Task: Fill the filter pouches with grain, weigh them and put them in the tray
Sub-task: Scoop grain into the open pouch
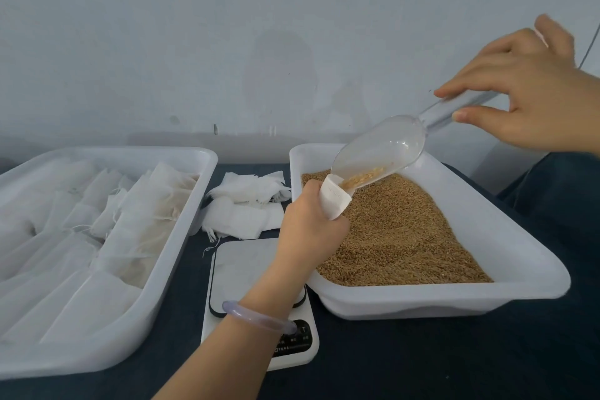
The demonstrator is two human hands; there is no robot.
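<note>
Over the far-left corner of the grain tray [454, 302], the left hand [306, 224] is gripping the filter pouch [334, 200] in curled fingers [339, 225]. The right hand [526, 97] is pinching the scoop [380, 149] by its handle, lip apparently pouring down-left into it.

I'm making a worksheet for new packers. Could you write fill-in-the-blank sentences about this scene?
1. The right hand holds a clear ____ by its handle.
2. The left hand grips a white pouch over the tray of ____.
3. The scale stands ____ that tray and the tray of filled pouches.
Missing words: scoop; grain; between.
</note>
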